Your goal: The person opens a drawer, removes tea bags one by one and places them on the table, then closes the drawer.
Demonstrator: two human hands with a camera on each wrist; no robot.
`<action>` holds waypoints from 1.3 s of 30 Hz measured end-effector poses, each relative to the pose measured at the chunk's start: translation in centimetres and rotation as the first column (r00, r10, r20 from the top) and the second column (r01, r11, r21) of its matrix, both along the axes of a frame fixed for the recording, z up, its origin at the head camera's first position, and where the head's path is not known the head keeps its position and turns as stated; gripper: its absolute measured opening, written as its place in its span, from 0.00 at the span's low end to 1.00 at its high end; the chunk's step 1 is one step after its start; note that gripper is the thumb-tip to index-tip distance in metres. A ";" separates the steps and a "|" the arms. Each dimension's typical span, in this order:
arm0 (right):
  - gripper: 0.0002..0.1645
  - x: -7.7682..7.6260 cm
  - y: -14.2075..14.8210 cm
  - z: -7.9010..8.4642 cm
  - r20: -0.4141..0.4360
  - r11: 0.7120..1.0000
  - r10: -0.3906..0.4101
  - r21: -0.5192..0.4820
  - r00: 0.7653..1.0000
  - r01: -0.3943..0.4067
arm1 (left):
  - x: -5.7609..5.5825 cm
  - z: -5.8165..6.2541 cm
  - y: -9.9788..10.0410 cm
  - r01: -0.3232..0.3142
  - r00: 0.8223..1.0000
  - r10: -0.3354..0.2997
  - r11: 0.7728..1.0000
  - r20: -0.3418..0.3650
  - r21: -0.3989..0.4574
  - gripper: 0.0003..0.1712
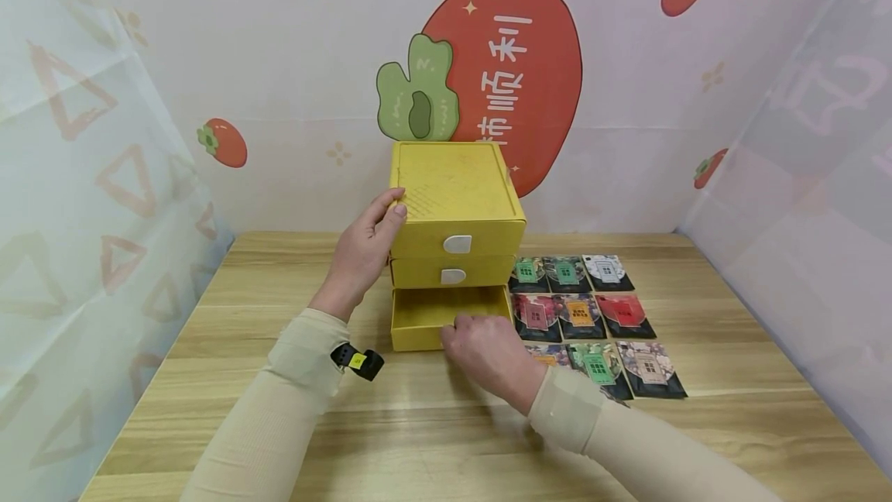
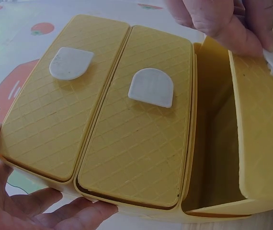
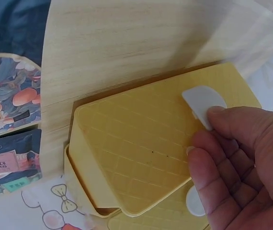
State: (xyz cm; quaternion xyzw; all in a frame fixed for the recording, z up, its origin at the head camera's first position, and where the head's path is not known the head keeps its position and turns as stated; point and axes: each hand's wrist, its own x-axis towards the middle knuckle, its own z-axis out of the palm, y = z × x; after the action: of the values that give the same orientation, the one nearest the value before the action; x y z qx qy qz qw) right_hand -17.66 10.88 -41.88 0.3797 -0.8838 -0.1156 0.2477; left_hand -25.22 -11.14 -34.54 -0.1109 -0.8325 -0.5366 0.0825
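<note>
A yellow three-drawer storage box [image 1: 453, 177] stands on the wooden table, its bottom drawer [image 1: 416, 338] pulled partway out. In the right wrist view, my right hand [image 3: 242, 167] pinches the white handle [image 3: 199, 99] on that drawer's front between thumb and fingers. Inside the drawer, only bare yellow walls show in the head view. My left hand [image 1: 358, 254] rests against the box's left side near the top, fingers stretched along it in the left wrist view. The top drawer [image 2: 64, 115] and middle drawer [image 2: 136, 134] are closed, each with its own white handle.
Several colourful printed sachets [image 1: 578, 316] lie in rows on the table [image 1: 279, 424], right of the box. A black wristband [image 1: 358, 361] is on the left wrist. Behind the box hangs a backdrop [image 1: 300, 84] with persimmon drawings.
</note>
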 end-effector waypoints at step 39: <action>0.13 -2.8 -0.7 -0.2 -0.053 0.998 -0.037 -0.051 0.998 0.034 | -0.2 -0.3 0.0 -0.004 1.000 0.004 1.000 -0.008 0.006 0.32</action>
State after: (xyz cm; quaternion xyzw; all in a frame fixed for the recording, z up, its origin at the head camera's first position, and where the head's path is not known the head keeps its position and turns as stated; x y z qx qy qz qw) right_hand -20.46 10.15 -42.11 0.3544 -0.8860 -0.1082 0.2787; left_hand -25.44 -11.13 -34.79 -0.1112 -0.8308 -0.5383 0.0872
